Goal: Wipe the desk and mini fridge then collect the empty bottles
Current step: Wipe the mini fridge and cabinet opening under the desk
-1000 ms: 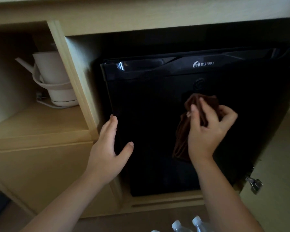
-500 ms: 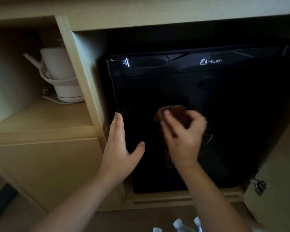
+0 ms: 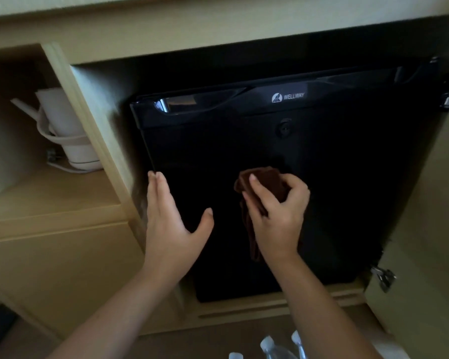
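Holding cloth (image 3: pixel 265 181) on mini fridge (image 3: pixel 335 203), R hand (image 3: pixel 278 221) grip; L hand (image 3: pixel 171 229) flat, wide; kettle (image 3: pixel 68 130) in cubby (image 3: pixel 49 193).

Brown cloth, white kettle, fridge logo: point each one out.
brown cloth (image 3: pixel 268 180), head view, bunched fold above the fingers
white kettle (image 3: pixel 62 115), head view, its side wall
fridge logo (image 3: pixel 287 96), head view, the white lettering
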Available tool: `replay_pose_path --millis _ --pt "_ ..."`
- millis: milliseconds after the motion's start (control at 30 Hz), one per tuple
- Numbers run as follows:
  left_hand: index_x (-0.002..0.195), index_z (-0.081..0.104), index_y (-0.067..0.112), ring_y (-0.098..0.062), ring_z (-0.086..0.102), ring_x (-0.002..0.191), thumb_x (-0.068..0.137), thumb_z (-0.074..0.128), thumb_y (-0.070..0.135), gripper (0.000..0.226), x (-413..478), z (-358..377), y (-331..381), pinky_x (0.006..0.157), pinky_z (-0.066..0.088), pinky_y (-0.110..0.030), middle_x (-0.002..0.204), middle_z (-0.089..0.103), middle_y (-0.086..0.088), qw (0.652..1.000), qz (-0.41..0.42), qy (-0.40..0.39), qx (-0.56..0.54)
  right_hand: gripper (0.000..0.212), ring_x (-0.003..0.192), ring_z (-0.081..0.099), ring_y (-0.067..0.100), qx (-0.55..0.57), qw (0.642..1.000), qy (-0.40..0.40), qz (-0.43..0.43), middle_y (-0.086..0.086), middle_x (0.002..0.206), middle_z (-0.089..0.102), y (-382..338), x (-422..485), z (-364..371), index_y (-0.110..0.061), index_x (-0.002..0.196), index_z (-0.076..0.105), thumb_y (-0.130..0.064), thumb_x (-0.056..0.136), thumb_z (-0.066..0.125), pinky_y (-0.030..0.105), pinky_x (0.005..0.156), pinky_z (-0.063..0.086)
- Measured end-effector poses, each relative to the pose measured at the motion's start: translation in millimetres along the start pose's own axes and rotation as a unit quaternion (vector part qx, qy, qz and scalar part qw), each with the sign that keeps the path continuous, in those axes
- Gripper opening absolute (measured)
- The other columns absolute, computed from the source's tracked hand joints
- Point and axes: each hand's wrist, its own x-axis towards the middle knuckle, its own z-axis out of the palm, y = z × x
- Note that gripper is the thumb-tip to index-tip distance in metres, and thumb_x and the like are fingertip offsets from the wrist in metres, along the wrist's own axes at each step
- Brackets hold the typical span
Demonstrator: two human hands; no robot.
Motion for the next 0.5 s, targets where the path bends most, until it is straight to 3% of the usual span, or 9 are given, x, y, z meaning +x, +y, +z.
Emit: replay_pose_path --millis 67,167,267,333,433,500 --pt "0.146 -0.01 0.019 0.003 -0.014 0.132 0.079 0.06 0.044 0.101 0 3 6 0.107 0.003 -0.022 0.154 -0.016 0.006 1.0 -0.007 0.002 0.013 0.032 0.103 0.048 0.031 0.009 0.999 0.037 0.038 0.001 0.115 0.038 24 7 -13 -0.027 0.115 0.059 -0.027 0.084 0.062 0.036 0.092 0.044" --pt "0.145 -0.013 0.019 -0.009 -0.013 0.14 0.077 0.063 0.045 0.105 -1 7 12 0.106 0.004 -0.025 0.154 -0.02 0.002 0.999 -0.021 0.006 0.032 0.032 0.106 0.047 0.03 0.033 0.976 0.147 0.159 -0.009 0.11 0.031 70 19 -37 -0.013 0.112 0.065 -0.03 0.084 0.064 0.035 0.1 0.041" --pt "0.145 -0.015 0.018 -0.017 -0.013 0.141 0.076 0.065 0.045 0.108 1 13 17 0.107 0.002 -0.028 0.153 -0.022 -0.003 0.998 -0.032 0.019 0.042 0.036 0.106 0.048 0.032 0.053 0.944 0.215 0.244 -0.009 0.107 0.031 88 25 -50 -0.005 0.111 0.064 -0.029 0.084 0.064 0.021 0.099 0.039" --pt "0.145 -0.015 0.018 -0.02 -0.013 0.141 0.076 0.065 0.045 0.109 2 15 20 0.108 0.002 -0.03 0.153 -0.022 -0.006 0.998 -0.036 0.022 0.044 0.034 0.106 0.048 0.033 0.037 0.947 0.208 0.243 0.0 0.109 0.034 81 22 -47 -0.004 0.109 0.065 -0.027 0.084 0.064 0.024 0.099 0.039" --pt "0.145 -0.015 0.018 -0.022 -0.011 0.141 0.077 0.064 0.046 0.108 2 16 23 0.113 0.003 -0.038 0.154 -0.02 -0.007 0.998 -0.049 0.022 0.042 0.025 0.104 0.048 0.026 0.016 0.981 0.103 0.163 0.004 0.112 0.044 50 1 -27 -0.016 0.108 0.065 -0.026 0.086 0.061 0.032 0.097 0.039" --pt "0.146 -0.01 0.012 -0.024 -0.011 0.142 0.079 0.063 0.044 0.104 2 17 26 0.115 0.0 -0.044 0.154 -0.016 -0.012 0.996 -0.038 0.05 0.062 0.029 0.101 0.044 0.028 0.007 0.993 0.049 0.107 0.006 0.115 0.038 30 -17 -14 -0.023 0.113 0.06 -0.026 0.084 0.061 0.032 0.091 0.04"
